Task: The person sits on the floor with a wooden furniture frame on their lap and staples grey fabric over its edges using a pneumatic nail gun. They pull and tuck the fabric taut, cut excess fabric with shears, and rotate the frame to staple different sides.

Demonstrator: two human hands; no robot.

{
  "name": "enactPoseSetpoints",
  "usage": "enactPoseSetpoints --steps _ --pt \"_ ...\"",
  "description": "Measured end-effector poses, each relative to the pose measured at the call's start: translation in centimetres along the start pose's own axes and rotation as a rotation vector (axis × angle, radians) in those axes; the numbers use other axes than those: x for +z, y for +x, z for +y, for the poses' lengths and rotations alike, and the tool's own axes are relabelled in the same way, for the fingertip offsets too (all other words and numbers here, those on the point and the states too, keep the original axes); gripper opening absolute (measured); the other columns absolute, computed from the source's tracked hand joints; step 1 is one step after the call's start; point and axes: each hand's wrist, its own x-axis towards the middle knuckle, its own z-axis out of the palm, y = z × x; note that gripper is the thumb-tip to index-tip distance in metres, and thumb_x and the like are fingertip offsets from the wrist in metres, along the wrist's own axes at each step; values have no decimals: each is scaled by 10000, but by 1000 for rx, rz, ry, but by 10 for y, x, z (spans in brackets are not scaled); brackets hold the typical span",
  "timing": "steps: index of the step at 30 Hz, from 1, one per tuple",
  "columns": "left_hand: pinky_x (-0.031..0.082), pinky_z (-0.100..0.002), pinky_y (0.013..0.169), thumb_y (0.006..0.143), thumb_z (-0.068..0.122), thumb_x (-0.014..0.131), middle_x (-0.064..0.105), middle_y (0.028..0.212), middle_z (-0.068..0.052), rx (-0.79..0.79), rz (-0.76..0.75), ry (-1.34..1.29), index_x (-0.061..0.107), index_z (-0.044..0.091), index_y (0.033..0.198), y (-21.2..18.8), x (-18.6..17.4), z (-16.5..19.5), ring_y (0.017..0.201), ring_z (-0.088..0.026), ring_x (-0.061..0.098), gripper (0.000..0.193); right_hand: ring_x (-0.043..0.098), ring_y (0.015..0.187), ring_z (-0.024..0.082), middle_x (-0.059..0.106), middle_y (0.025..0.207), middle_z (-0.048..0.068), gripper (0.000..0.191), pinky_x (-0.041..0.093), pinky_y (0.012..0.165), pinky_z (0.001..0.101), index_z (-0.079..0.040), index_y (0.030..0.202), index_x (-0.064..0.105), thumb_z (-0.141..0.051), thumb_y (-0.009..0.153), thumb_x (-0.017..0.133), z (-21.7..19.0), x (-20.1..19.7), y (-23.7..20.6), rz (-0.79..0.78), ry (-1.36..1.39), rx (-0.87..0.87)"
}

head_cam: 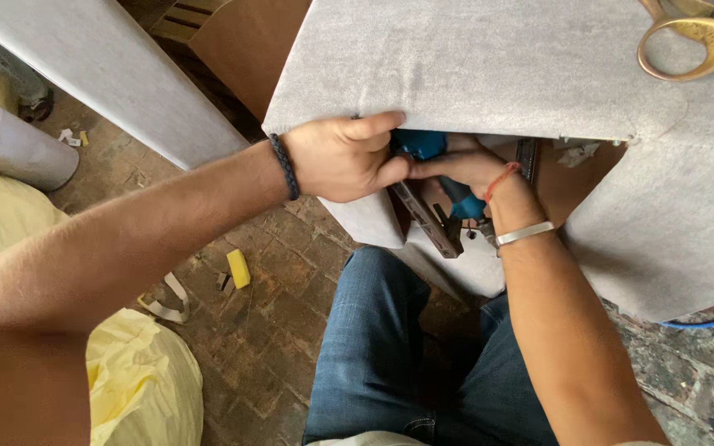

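The grey fabric [489, 66] is pinned over the frame edge by the left hand [345, 157], its grip closed on the cloth. A blue staple gun [423, 147] is held beneath by the right hand [468, 169]. The upper face is already covered; this lower edge looks unfinished.

Pale grey fabric [489, 66] with a faint fuzzy weave covers the panel gripped by the left hand [340, 157], whose wrist wears a dark navy braided bracelet [285, 165]. Just beside it, the right hand [464, 169] closes around a bright blue tool [423, 144] with a black metal part [431, 223] below; that wrist carries a thin red thread [502, 180] and a silver bangle [525, 234]. Above the right hand lie gold-coloured scissors [692, 37]. Below both hands are faded blue jeans [373, 347], a brown mottled brick floor [266, 330], a yellow scrap [239, 268] and pale yellow sheeting [138, 380].
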Motion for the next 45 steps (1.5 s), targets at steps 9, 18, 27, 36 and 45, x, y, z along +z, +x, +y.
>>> enactPoseSetpoints --steps 9,18,27,36,45 --pt "513 -423 1082 983 38 522 713 1309 -146 -1224 401 -865 612 85 1325 7 -8 -28 1222 -322 664 357 663 772 188 710 901 64 445 561 685 342 -51 1060 711 -217 695 904 -34 1 48 74 -230 -8" --pt "499 -320 1100 885 17 455 725 1309 -115 -1429 502 -1286 641 47 1321 -5 13 -37 1269 -209 671 474 646 664 186 684 745 60 356 535 626 343 -52 877 701 -284 698 903 -70 -14 62 574 -34 -253" --pt "505 -322 1110 876 3 437 746 1271 -122 -1399 574 -1262 674 34 1278 -10 26 -27 1256 -212 685 468 636 570 188 664 617 69 337 514 572 341 -51 742 691 -316 705 896 -33 14 35 -135 -775 266" --pt "568 -338 1063 903 15 461 788 1210 -101 -1401 655 -1190 736 52 1190 -6 34 -23 1166 -199 745 399 653 695 159 685 811 65 424 548 647 330 -79 1015 652 -314 735 866 6 2 17 -53 -592 396" --pt "452 -290 495 919 46 504 712 689 -17 -1499 676 -1167 814 101 983 -7 34 -15 538 -110 550 322 674 677 154 716 847 46 377 593 610 333 -128 1090 626 -172 755 793 33 1 -51 202 -16 495"
